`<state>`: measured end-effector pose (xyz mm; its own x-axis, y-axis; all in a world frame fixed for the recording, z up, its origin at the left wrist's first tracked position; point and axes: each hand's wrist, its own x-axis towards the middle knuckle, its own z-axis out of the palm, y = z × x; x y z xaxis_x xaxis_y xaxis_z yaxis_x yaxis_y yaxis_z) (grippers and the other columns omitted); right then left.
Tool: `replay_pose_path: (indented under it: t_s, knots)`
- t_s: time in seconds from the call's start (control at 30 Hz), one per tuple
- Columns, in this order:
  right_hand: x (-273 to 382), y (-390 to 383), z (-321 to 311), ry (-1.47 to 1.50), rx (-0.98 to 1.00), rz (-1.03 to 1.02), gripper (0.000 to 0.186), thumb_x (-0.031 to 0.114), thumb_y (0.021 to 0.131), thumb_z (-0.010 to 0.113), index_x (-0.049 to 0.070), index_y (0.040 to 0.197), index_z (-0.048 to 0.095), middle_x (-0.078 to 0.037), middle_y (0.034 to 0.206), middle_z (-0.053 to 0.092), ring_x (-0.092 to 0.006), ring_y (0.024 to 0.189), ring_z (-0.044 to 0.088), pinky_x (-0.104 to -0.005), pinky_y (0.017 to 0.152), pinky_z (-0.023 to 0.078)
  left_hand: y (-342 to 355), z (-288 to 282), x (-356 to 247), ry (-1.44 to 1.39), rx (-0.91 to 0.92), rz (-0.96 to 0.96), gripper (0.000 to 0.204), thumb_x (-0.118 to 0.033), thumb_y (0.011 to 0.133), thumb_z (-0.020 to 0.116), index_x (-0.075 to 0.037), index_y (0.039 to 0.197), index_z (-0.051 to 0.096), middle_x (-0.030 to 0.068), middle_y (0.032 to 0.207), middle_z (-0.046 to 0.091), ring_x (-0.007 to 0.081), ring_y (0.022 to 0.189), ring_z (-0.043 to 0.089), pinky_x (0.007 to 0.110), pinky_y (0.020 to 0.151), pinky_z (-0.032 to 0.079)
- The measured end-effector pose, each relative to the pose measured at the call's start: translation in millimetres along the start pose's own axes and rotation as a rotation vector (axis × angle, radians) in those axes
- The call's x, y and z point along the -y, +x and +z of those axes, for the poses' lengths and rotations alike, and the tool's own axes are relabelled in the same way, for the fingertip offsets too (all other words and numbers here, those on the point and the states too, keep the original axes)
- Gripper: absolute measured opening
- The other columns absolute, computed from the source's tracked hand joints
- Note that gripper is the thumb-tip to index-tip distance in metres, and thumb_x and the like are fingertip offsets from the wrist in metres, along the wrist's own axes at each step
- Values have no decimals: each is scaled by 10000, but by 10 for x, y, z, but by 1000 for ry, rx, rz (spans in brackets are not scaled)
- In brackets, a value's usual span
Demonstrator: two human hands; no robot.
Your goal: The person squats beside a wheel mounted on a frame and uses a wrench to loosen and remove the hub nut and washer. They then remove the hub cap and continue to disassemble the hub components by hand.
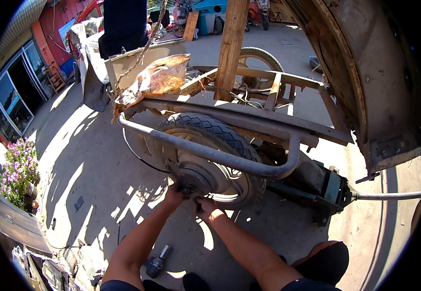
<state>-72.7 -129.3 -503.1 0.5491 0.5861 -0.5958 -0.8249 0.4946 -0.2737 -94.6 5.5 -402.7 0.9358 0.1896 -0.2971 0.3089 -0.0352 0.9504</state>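
Note:
A wheel (215,160) with a dark treaded tire stands under a rusty metal cart frame (239,114), its hub (196,177) facing me. My left hand (173,195) is closed at the lower left of the hub, close to the axle; what its fingers grip is hidden. Just right of it and slightly lower, my right hand (205,207) is curled closed below the hub, near the rim. Whatever it pinches is too small and dark to name. A bent grey tube (210,154) runs across in front of the wheel.
A dark power tool with a silver socket (158,261) lies on the ground near my feet. At right stands a green floor jack (334,189) with a long handle. A wooden post (231,48) rises from the frame. Pink flowers (20,167) grow at left.

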Motion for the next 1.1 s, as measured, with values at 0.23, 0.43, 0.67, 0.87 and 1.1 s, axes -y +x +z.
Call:
replay_pose_path:
  t_s: [0.23, 0.43, 0.67, 0.87, 1.1]
  knots:
    - [29, -133, 7, 152, 82, 25, 166, 157, 960, 481, 36, 931, 590, -74, 736, 579, -187, 640, 548, -305, 550, 451, -33, 21, -61, 27, -12, -7, 301, 30, 876, 492, 3, 1164, 577, 103, 1077, 642, 232, 942, 644, 356, 750, 572]
    - [35, -96, 45, -58, -23, 4, 150, 140, 944, 509, 20, 960, 598, -84, 753, 597, -188, 631, 554, -321, 547, 450, 5, 5, 5, 21, -5, 10, 308, 27, 870, 501, -8, 1167, 577, 97, 1077, 643, 222, 934, 644, 354, 750, 569]
    - [-8, -85, 36, 53, -40, -77, 147, 125, 944, 497, 31, 937, 610, -90, 775, 618, -189, 595, 539, -320, 533, 441, 23, 2, 33, 37, 2, 4, 279, 8, 880, 510, -9, 1148, 585, 89, 1080, 643, 212, 930, 644, 351, 755, 564]
    - [51, -204, 74, 71, 16, 79, 58, 105, 906, 568, 70, 891, 611, -43, 652, 552, -166, 542, 511, -317, 481, 428, -9, 5, 11, -18, 1, 2, 287, 11, 893, 492, -11, 1168, 569, 88, 1086, 641, 208, 936, 644, 352, 766, 558]
    - [-54, 57, -37, 25, -83, -83, 90, 133, 931, 532, 69, 937, 594, -56, 728, 568, -167, 618, 527, -316, 529, 453, -3, 33, -34, 27, 7, -5, 295, 32, 888, 477, -9, 1166, 568, 93, 1089, 639, 214, 946, 641, 357, 765, 559]
